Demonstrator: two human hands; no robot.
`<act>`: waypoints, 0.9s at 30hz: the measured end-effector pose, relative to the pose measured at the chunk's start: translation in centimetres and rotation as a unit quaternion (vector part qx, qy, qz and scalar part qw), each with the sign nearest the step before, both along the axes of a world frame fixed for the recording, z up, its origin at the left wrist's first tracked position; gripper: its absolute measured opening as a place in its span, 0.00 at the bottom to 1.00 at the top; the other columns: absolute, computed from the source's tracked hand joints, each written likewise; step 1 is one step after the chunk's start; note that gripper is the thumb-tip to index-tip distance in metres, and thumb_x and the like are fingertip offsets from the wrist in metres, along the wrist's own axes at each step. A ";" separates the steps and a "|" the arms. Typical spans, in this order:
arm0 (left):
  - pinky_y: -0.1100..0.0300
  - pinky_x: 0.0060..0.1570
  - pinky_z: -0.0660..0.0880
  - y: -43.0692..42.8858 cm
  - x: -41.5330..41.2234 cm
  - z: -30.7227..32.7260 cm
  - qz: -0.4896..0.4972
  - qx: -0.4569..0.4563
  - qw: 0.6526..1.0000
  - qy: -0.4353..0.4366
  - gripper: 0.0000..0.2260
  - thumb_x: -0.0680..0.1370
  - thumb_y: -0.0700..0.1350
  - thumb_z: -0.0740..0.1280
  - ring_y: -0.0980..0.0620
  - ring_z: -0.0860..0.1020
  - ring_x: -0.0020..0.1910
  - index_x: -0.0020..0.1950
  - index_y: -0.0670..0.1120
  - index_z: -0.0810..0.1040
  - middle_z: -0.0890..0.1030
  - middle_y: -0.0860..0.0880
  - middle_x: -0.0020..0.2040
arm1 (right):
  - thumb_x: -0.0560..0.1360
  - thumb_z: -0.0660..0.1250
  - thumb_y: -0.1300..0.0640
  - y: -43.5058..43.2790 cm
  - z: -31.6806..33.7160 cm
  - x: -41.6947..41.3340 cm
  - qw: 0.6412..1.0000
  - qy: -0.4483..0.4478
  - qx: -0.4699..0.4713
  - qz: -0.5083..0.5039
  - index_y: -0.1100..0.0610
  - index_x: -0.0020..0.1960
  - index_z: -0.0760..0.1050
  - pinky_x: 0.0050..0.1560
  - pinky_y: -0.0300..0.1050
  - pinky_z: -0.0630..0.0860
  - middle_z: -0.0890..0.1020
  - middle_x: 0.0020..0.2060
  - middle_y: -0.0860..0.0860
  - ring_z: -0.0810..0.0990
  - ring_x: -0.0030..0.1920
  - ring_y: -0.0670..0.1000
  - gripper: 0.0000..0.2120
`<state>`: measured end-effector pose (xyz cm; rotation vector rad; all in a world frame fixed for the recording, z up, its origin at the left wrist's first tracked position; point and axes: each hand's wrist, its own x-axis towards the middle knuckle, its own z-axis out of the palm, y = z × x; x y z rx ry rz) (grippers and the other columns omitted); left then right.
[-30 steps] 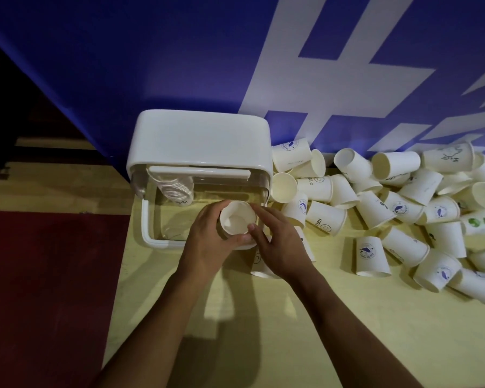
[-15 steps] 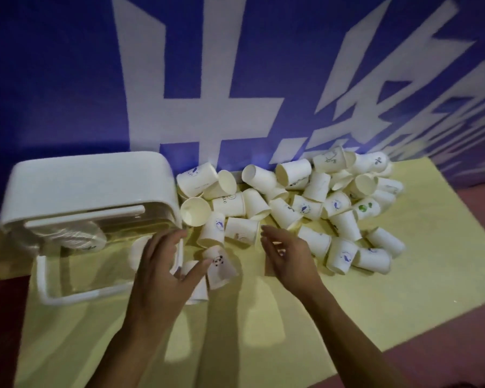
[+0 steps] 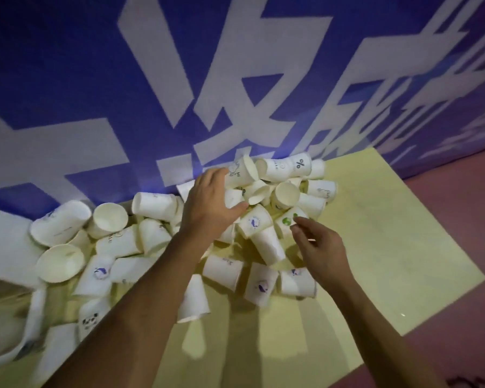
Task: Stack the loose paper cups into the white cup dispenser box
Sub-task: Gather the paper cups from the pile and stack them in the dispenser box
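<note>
While reaching over paper cups (image 3: pixel 266 247) on yellow mat (image 3: pixel 389 247) | left hand (image 3: pixel 207 208) spread, touching cups, gripping none | right hand (image 3: pixel 322 247) loosely curled, empty, by green-marked cup (image 3: pixel 287 221) | dispenser box (image 3: pixel 3 247) blurred, far left

White cups (image 3: pixel 266 247) — blue prints — on yellow mat (image 3: pixel 389 247).

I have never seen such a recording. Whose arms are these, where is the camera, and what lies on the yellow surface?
No machine here: a person wears a camera on the head, so you look down along their two bare arms. On the yellow mat lies a pile of loose paper cups; the white box, blurred, is at the left edge. The left hand reaches over the pile, fingers spread. The right hand touches, with its fingertips, a cup with green marks. Neither hand plainly holds a cup.
</note>
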<state>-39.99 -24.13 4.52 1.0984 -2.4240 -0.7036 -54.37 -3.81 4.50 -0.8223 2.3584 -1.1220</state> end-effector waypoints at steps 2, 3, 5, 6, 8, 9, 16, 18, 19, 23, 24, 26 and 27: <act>0.47 0.71 0.72 -0.9 -3.8 -1.2 0.013 -0.019 0.999 -0.043 0.38 0.74 0.62 0.76 0.44 0.70 0.73 0.77 0.47 0.66 0.71 0.45 0.75 | 0.81 0.69 0.56 0.6 -0.6 -3.1 1.000 -0.005 0.007 -0.005 0.54 0.64 0.82 0.42 0.24 0.73 0.85 0.47 0.41 0.80 0.43 0.32 0.12; 0.46 0.72 0.72 -1.3 -5.2 -1.8 0.021 -0.029 0.998 -0.058 0.40 0.73 0.62 0.76 0.44 0.70 0.73 0.78 0.46 0.65 0.71 0.45 0.75 | 0.81 0.69 0.56 0.8 -1.0 -4.6 1.000 -0.001 0.012 -0.003 0.54 0.64 0.82 0.43 0.24 0.73 0.84 0.46 0.38 0.80 0.44 0.31 0.13; 0.46 0.72 0.71 -1.9 -7.1 -3.2 0.043 -0.043 0.995 -0.085 0.42 0.73 0.61 0.77 0.43 0.70 0.72 0.79 0.45 0.64 0.71 0.43 0.74 | 0.81 0.69 0.55 0.9 -1.6 -7.1 1.000 0.005 0.026 0.004 0.54 0.65 0.82 0.44 0.25 0.73 0.82 0.45 0.34 0.80 0.45 0.32 0.13; 0.46 0.72 0.71 -2.1 -7.7 -3.7 0.055 -0.051 0.993 -0.096 0.42 0.73 0.61 0.77 0.42 0.71 0.72 0.79 0.45 0.63 0.72 0.43 0.74 | 0.81 0.69 0.55 0.7 -1.9 -8.1 0.999 0.007 0.034 0.008 0.54 0.66 0.81 0.45 0.26 0.73 0.81 0.45 0.35 0.81 0.46 0.34 0.14; 0.47 0.70 0.71 -2.4 -8.6 -4.5 0.072 -0.075 0.988 -0.112 0.41 0.73 0.61 0.77 0.42 0.72 0.70 0.79 0.45 0.64 0.73 0.43 0.72 | 0.81 0.69 0.54 0.2 -2.5 -9.7 0.999 0.011 0.047 0.016 0.54 0.67 0.80 0.46 0.32 0.73 0.82 0.45 0.38 0.81 0.46 0.41 0.16; 0.48 0.69 0.71 -2.4 -9.0 -4.7 0.078 -0.087 0.986 -0.119 0.39 0.74 0.60 0.76 0.42 0.73 0.69 0.78 0.45 0.65 0.74 0.42 0.71 | 0.81 0.69 0.53 -0.1 -2.8 -10.4 0.998 0.009 0.053 0.019 0.54 0.68 0.79 0.46 0.32 0.72 0.82 0.46 0.40 0.81 0.47 0.44 0.17; 0.49 0.63 0.78 -1.5 -8.7 -2.9 0.111 -0.054 0.990 -0.069 0.36 0.72 0.59 0.79 0.43 0.77 0.64 0.72 0.45 0.69 0.77 0.43 0.66 | 0.74 0.77 0.46 -3.1 -5.2 -12.6 0.993 0.004 0.107 0.049 0.57 0.73 0.74 0.61 0.50 0.75 0.81 0.63 0.53 0.78 0.61 0.54 0.31; 0.50 0.60 0.79 -0.2 -7.2 -1.6 0.146 -0.004 0.989 0.008 0.37 0.72 0.61 0.78 0.46 0.77 0.64 0.73 0.47 0.67 0.77 0.45 0.67 | 0.70 0.79 0.42 -4.6 -5.7 -12.6 0.989 0.018 0.130 0.070 0.56 0.74 0.71 0.65 0.54 0.73 0.78 0.67 0.53 0.74 0.67 0.56 0.39; 0.52 0.59 0.78 0.5 -6.1 -1.0 0.160 0.028 0.986 0.048 0.37 0.72 0.61 0.78 0.48 0.77 0.63 0.73 0.49 0.67 0.77 0.47 0.67 | 0.68 0.79 0.40 -5.4 -5.9 -12.5 0.986 0.036 0.141 0.083 0.55 0.75 0.71 0.67 0.56 0.72 0.77 0.68 0.53 0.73 0.68 0.56 0.41; 0.46 0.62 0.79 2.8 -1.8 0.2 0.172 0.093 0.972 0.127 0.34 0.72 0.62 0.75 0.50 0.76 0.65 0.73 0.53 0.67 0.76 0.51 0.68 | 0.66 0.78 0.35 -7.8 -7.1 -12.0 0.975 0.119 0.155 0.104 0.49 0.70 0.72 0.64 0.57 0.67 0.80 0.62 0.49 0.73 0.64 0.55 0.38; 0.46 0.62 0.79 3.0 -0.8 0.1 0.178 0.101 0.970 0.133 0.34 0.72 0.62 0.74 0.50 0.76 0.64 0.73 0.51 0.68 0.76 0.51 0.67 | 0.67 0.77 0.34 -8.1 -7.5 -12.0 0.975 0.129 0.153 0.101 0.49 0.69 0.72 0.64 0.58 0.65 0.80 0.61 0.48 0.74 0.63 0.55 0.37; 0.49 0.60 0.79 3.3 0.7 -0.3 0.188 0.107 0.966 0.144 0.33 0.73 0.61 0.72 0.50 0.76 0.63 0.73 0.49 0.69 0.77 0.50 0.67 | 0.69 0.73 0.33 -8.4 -8.3 -12.0 0.975 0.137 0.147 0.098 0.48 0.69 0.72 0.64 0.59 0.64 0.80 0.60 0.48 0.74 0.63 0.54 0.34; 0.53 0.59 0.79 3.4 1.3 -0.6 0.191 0.109 0.964 0.149 0.32 0.73 0.61 0.71 0.50 0.77 0.63 0.74 0.48 0.70 0.77 0.50 0.67 | 0.70 0.72 0.33 -8.5 -8.5 -11.9 0.975 0.139 0.145 0.097 0.48 0.68 0.72 0.64 0.60 0.64 0.79 0.60 0.47 0.74 0.62 0.53 0.33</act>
